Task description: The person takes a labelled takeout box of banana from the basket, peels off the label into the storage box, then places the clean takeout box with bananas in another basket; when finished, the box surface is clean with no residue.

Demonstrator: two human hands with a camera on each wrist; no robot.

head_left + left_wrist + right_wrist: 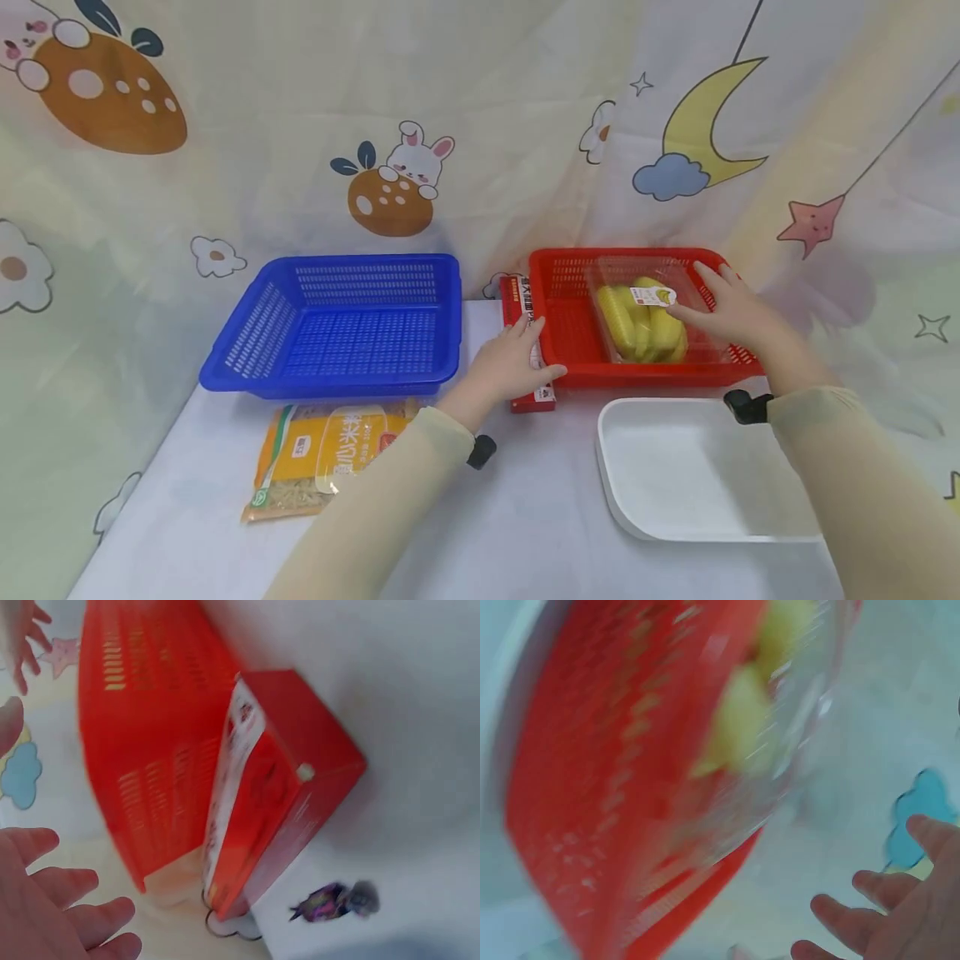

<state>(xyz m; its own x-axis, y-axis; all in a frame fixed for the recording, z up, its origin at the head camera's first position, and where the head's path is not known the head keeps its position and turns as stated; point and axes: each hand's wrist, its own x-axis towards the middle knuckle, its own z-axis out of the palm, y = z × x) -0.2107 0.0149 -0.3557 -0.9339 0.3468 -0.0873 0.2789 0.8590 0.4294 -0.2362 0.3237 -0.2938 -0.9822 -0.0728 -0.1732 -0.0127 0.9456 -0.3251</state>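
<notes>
A red plastic basket point(558, 332) holds a clear plastic box point(708, 343) of yellow banana-like fruit point(618, 321), which carries a small white label point(653, 297). My right hand point(731, 312) is at the basket's right side, fingers spread, beside the clear box. In the right wrist view the fingers point(847, 919) look apart from it. My left hand point(510, 362) hovers with spread fingers near the basket's left side, over a red and white carton point(534, 402). The left wrist view shows this carton point(259, 795) against the basket, with nothing in the left hand.
A blue basket point(360, 346) stands at the left. In front of it lies an orange-yellow food packet point(322, 458), partly behind my left sleeve. A white tray point(697, 475) sits in front of the red basket, and a patterned cloth point(510, 125) hangs behind.
</notes>
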